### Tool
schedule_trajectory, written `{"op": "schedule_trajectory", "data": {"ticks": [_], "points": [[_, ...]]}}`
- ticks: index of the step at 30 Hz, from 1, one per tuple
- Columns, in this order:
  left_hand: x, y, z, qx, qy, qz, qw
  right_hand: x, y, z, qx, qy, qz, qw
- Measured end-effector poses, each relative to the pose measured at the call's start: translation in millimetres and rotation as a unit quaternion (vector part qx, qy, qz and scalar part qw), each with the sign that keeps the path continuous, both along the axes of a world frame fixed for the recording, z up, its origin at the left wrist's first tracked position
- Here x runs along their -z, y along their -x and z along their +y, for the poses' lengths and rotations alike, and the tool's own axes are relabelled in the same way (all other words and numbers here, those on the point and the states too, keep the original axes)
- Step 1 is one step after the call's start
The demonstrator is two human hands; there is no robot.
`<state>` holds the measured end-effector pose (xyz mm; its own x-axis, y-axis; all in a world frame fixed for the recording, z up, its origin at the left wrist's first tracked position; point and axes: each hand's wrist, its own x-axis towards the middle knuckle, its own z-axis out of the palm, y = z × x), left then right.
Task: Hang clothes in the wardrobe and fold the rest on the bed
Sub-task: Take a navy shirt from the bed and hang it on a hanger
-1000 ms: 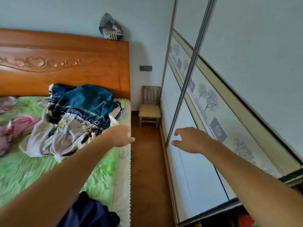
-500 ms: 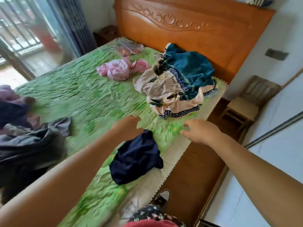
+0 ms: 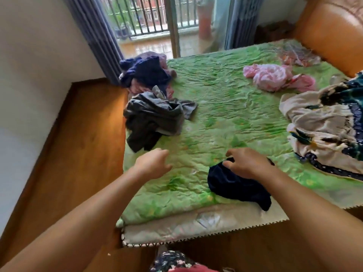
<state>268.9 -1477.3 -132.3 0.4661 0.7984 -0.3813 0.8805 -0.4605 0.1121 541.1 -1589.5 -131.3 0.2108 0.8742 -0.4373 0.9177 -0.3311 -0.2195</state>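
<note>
Navy garment (image 3: 235, 186) lies just beneath the right grip (image 3: 247, 163).

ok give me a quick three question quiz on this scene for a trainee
1. True or false: the left hand holds nothing.
2. What colour is the garment under the right hand? a) pink b) navy c) grey
3. Fill in: the bed cover is ____.
Key: 1 true; 2 b; 3 green.
</note>
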Motion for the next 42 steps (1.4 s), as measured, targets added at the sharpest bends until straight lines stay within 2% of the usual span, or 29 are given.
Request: {"op": "schedule_trajectory", "data": {"ticks": [6,13,28,34,42], "points": [[4.8,107.4,19.2,-0.058,0.003,0.003,0.998,-3.2,103.3,68.2,-0.080,-0.009,-0.021,0.997],[0.0,209.2,72.9,-0.083,-0.007,-0.010,0.996,-8.3,212.0,136.7,-0.110,-0.022,-0.033,0.993],[-21.3,335.2,120.3,-0.192,-0.036,-0.038,0.980,-8.4,374.3,251.5,-0.242,-0.033,0.001,0.970],[-7.5,423.6,163.0,-0.217,-0.027,-0.043,0.975,2.5,452.9,293.0,-0.261,-0.041,-0.002,0.965],[19.4,566.7,266.6,-0.186,-0.030,-0.044,0.981,27.6,600.4,373.0,-0.218,-0.019,-0.019,0.976]]}}
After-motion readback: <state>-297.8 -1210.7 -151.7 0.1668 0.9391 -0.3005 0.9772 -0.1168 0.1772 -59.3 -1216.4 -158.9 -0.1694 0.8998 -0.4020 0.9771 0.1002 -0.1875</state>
